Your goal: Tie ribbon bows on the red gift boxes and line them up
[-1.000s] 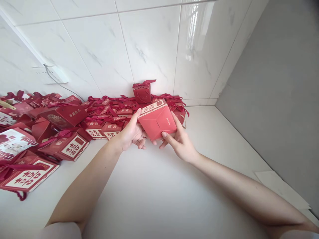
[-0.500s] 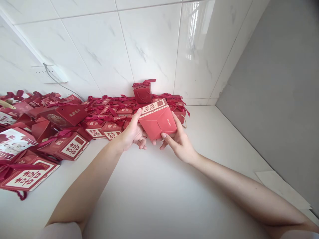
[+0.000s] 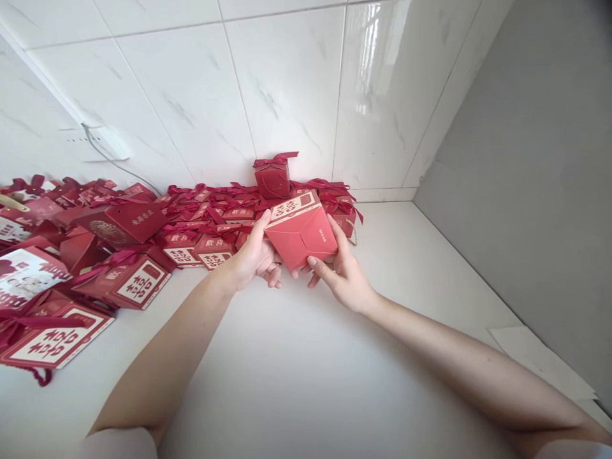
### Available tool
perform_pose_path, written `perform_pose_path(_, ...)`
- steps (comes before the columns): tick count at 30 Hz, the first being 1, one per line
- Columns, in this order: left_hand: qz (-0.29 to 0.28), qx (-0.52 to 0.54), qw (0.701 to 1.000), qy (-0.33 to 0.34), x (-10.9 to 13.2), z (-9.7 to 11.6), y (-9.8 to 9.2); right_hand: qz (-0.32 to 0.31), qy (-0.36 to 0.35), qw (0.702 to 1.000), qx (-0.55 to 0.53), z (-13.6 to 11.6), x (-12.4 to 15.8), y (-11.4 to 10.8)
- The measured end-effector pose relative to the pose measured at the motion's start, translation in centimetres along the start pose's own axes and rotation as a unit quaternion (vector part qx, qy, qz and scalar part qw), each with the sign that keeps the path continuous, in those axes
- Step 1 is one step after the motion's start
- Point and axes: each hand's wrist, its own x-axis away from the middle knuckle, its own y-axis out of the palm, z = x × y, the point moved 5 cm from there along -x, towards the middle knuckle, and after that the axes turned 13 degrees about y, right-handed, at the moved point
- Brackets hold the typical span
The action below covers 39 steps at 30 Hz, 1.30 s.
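Note:
Both my hands hold one red paper gift box [image 3: 301, 231] above the white counter [image 3: 306, 370], its folded bottom turned toward me and a white panel with red characters on top. My left hand [image 3: 253, 255] grips its left edge, thumb up along the side and fingers curled underneath. My right hand [image 3: 342, 271] clasps the right side, thumb on the red face and fingers behind.
Several red gift boxes with dark red ribbons [image 3: 119, 248] lie heaped along the tiled wall from the left edge to the middle. One closed box with a bow [image 3: 273, 175] stands on top behind my hands. A wall socket with a cable [image 3: 102, 143] is at left. White sheets [image 3: 540, 363] lie at right.
Nothing has visibly changed; both hands keep the same hold on the box, which has shifted only very slightly.

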Motion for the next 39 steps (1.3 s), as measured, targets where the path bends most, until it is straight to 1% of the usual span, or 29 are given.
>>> perform_pose_path(14,-0.013,-0.002,1.000,0.002,0.08,0.07,0.07,0.008,0.015,1.000,0.004,0.30,0.01,-0.03)
perform_pose_path(24,-0.007,-0.004,1.000,0.008,0.36,0.33,0.12,0.014,0.014,1.000,0.023,0.46,0.10,0.00)
perform_pose_path(30,-0.010,-0.014,1.000,-0.005,0.35,0.07,-0.05,0.012,0.016,1.000,0.021,0.40,0.09,-0.03)
perform_pose_path(36,-0.005,-0.013,1.000,-0.001,0.38,0.13,0.09,0.010,0.017,1.000,0.021,0.69,0.07,0.10)
perform_pose_path(39,-0.001,-0.008,1.000,0.009,0.34,0.16,-0.17,0.011,0.012,1.000,0.016,0.49,0.02,-0.12)
